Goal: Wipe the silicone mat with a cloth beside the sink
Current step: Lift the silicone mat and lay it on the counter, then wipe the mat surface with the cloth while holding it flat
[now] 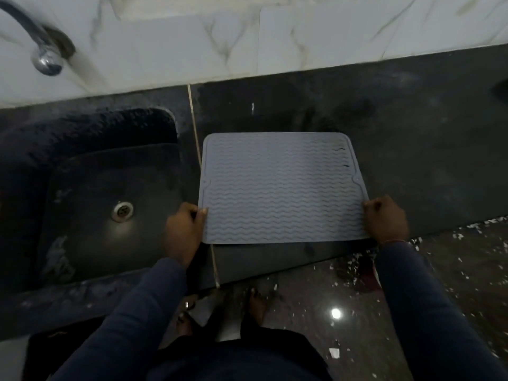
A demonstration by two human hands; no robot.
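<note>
Nearest to me, below the mat, are bare feet (257, 301) on a glossy dark speckled floor (343, 298), plus two dark blue sleeves (143, 312) reaching up. The left hand (183, 232) grips the mat's near-left edge, thumb on top and fingers curled round the rim. The right hand (386, 220) does the same at the near-right corner, fingers curled tight on the edge. The grey rectangular silicone mat (280, 188) with wavy ridges sits on the dark stone counter (412, 147), its near edge close to the counter's front; can't tell if that edge is lifted. Just left of the mat is the dark sunken sink (110, 182) with a round metal drain (122, 211). Beyond the mat is a white marble-look tiled wall (192, 45), and far off to its upper left a chrome tap (41, 48).
</note>
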